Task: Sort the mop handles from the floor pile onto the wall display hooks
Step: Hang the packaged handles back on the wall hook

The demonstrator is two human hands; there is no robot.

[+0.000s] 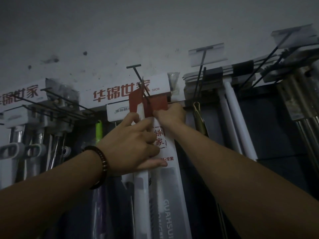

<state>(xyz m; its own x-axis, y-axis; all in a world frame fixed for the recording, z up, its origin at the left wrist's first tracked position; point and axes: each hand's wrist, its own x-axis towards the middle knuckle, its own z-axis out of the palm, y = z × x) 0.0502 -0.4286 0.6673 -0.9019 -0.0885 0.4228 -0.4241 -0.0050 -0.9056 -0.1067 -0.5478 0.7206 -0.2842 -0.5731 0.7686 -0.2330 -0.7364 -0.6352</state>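
A long packaged mop handle (170, 195) in a white sleeve with a red card top (156, 105) hangs upright against the wall display. Its red top sits at a black wire display hook (140, 84) that juts out from the wall. My left hand (133, 144) grips the sleeve just below the red card, thumb under the printed label. Pinching the right edge of the red card, right at the hook, is my right hand (170, 114). Whether the card is threaded onto the hook is hidden by my fingers.
More mops hang on hooks at the left (34, 107), with grey grips below. White and metal poles (236, 121) hang to the right under hooks with clear label holders (206, 56). A green handle (98, 131) hangs just left of my hands.
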